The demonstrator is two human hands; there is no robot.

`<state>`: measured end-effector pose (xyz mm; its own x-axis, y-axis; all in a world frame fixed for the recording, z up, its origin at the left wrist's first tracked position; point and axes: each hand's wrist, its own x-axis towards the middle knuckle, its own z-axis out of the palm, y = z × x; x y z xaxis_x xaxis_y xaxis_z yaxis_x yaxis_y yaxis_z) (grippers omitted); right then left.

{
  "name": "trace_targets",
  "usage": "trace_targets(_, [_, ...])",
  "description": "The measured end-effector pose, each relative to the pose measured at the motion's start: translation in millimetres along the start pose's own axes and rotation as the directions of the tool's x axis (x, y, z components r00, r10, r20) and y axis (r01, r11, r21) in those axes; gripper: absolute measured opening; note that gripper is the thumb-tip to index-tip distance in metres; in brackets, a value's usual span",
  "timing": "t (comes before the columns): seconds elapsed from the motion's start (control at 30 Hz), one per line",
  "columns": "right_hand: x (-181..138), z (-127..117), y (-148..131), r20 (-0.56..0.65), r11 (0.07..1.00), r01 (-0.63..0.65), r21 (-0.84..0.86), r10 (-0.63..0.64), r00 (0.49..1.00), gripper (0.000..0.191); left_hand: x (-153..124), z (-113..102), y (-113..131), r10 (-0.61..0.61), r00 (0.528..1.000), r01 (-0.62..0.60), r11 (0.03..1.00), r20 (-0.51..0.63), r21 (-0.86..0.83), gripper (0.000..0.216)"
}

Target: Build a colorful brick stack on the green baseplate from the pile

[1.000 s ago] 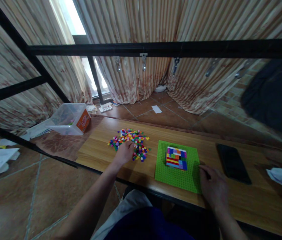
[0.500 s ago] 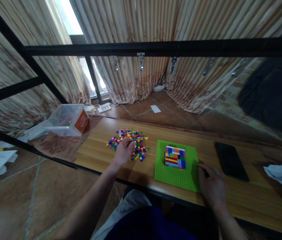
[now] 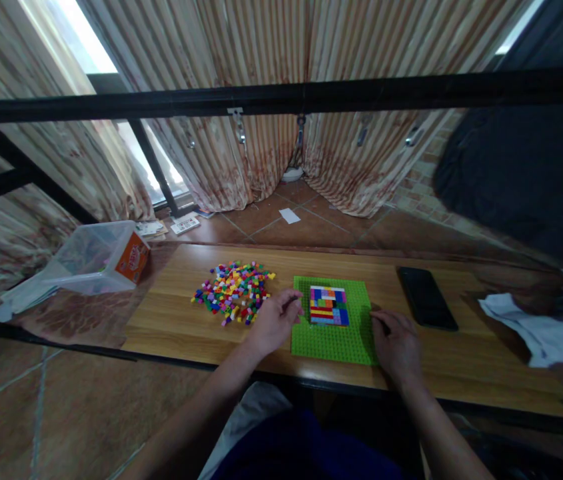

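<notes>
A green baseplate (image 3: 334, 339) lies on the wooden table (image 3: 176, 317), with a block of many-coloured small bricks (image 3: 328, 306) built on its far half. Left of it lies a loose pile of small coloured bricks (image 3: 234, 291). My left hand (image 3: 278, 319) hovers at the baseplate's left edge, between pile and block, fingers pinched together; what they hold is too small to make out. My right hand (image 3: 397, 339) rests on the baseplate's right edge, fingers curled and pressed down on it.
A black phone (image 3: 426, 297) lies flat to the right of the baseplate. Crumpled white cloth (image 3: 536, 329) sits at the far right. A clear plastic box (image 3: 97, 257) with an orange label stands off the table's left end. A black bar (image 3: 281, 98) crosses overhead.
My left hand has left the loose pile and moved right to the baseplate's left edge, fingers pinched. My right hand has stayed on the baseplate's right edge. The view has shifted to the right.
</notes>
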<state>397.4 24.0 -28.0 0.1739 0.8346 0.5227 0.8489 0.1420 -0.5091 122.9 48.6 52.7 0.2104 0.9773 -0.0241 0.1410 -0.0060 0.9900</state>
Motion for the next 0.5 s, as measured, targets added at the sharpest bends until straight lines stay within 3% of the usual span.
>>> trace_targets(0.13, [0.1,-0.1,-3.3,-0.006,1.000,-0.011,0.008,0.011,1.000,0.031,4.4,15.6,5.1,-0.005,0.998,0.003,1.000,0.059,0.030,0.013])
trace_targets(0.27, [0.5,-0.6,-5.4,0.008,1.000,-0.023,0.016,0.023,1.000,0.030,8.8,17.1,1.8,-0.012,0.998,0.009,0.998,0.063,0.061,0.010])
trace_targets(0.37, [1.1,-0.7,-6.0,0.009,0.999,-0.031,0.029,0.030,0.999,0.029,10.7,14.5,-1.2,0.032,0.998,-0.036,0.996,0.061,0.078,0.009])
trace_targets(0.5, [1.5,-0.2,-6.2,0.006,0.998,-0.032,0.045,0.032,0.999,0.029,11.3,14.1,2.9,0.108,0.993,-0.117,0.967,0.053,0.224,0.012])
